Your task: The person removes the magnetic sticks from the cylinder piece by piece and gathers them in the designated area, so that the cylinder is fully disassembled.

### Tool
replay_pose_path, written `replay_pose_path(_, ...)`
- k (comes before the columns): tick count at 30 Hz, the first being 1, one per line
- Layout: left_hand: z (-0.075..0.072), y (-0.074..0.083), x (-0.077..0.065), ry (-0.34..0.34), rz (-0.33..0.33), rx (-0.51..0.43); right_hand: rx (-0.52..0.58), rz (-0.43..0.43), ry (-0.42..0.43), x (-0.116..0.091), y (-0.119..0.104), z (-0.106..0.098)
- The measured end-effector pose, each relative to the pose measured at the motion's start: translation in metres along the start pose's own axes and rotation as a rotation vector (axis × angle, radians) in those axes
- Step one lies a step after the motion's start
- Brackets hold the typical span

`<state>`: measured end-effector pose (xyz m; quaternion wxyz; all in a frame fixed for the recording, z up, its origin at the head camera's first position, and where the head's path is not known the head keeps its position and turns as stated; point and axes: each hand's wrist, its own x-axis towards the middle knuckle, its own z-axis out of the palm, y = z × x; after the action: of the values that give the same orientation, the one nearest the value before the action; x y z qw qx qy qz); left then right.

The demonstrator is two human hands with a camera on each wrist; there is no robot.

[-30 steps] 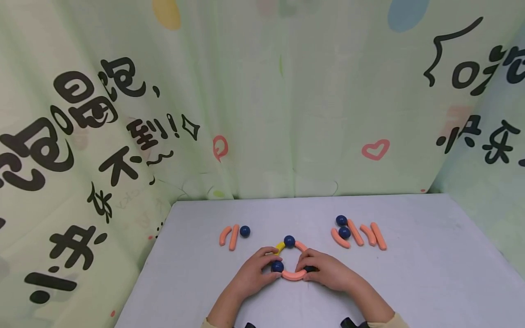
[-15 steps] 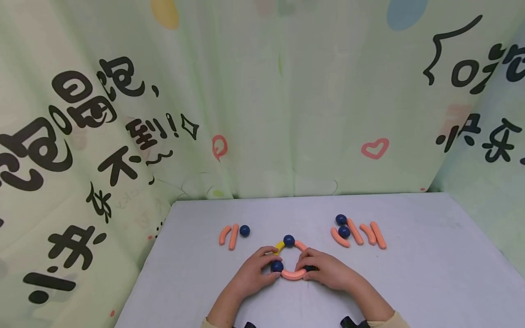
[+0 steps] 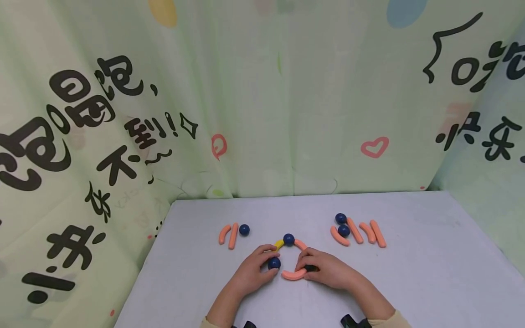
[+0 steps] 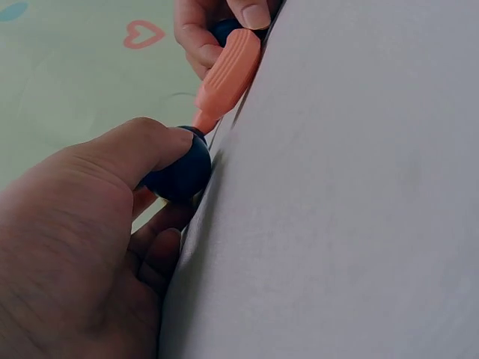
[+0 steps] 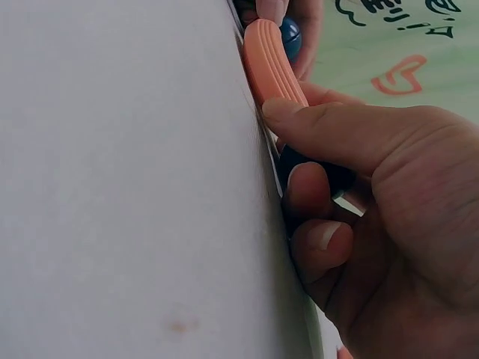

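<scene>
My left hand (image 3: 255,269) grips a dark blue ball (image 3: 274,263), the thumb bent over it in the left wrist view. Opposite, my right hand (image 3: 328,269) has its thumb on the end of a curved orange rod (image 3: 293,275) and its fingers curled around a second blue ball (image 5: 318,168), mostly hidden. A small gap shows between the rod's free end and the left ball in the head view. A third blue ball (image 3: 289,239) joins a yellow rod (image 3: 279,244) and another curved orange rod (image 3: 301,244), whose lower ends go behind the hands.
Two orange rods (image 3: 233,236) and a blue ball (image 3: 244,230) lie at the back left of the white-covered table (image 3: 184,282). Several orange rods (image 3: 377,233) and two blue balls (image 3: 343,231) lie at the back right. A printed curtain (image 3: 262,114) hangs behind.
My left hand has shifted slightly left and away with its ball, which has come apart from the lower curved orange rod. The right hand stays almost still.
</scene>
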<state>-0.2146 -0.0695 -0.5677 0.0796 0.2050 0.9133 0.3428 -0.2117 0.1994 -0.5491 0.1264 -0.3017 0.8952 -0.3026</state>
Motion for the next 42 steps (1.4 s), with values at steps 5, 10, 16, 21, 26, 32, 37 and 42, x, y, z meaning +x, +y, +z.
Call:
replay_pose_path(5,0.001,-0.001,-0.001,0.008,0.006,-0.005,0.004,0.0,0.0,0.0,0.001,0.0)
replay_pose_path(10,-0.001,0.001,-0.005,0.072,0.069,-0.013,0.02,0.007,0.015,0.0,0.001,0.0)
replay_pose_path(16,-0.004,0.017,-0.01,0.042,0.204,0.008,0.069,0.012,0.041,-0.002,0.003,-0.001)
replay_pose_path(21,0.001,0.032,-0.015,-0.028,0.289,0.16,0.102,0.021,0.037,-0.003,0.006,-0.001)
replay_pose_path(26,0.008,0.036,-0.016,-0.081,0.223,0.193,0.138,0.034,0.029,-0.003,0.009,-0.001)
replay_pose_path(32,0.013,0.034,-0.015,-0.107,0.191,0.229,0.23,0.078,0.018,-0.006,0.013,-0.004)
replay_pose_path(37,0.014,0.032,-0.014,-0.091,0.193,0.197,0.304,0.096,-0.009,-0.007,0.013,-0.005)
replay_pose_path(42,0.014,0.031,-0.014,-0.081,0.183,0.154,0.35,0.119,-0.016,-0.006,0.015,-0.004)
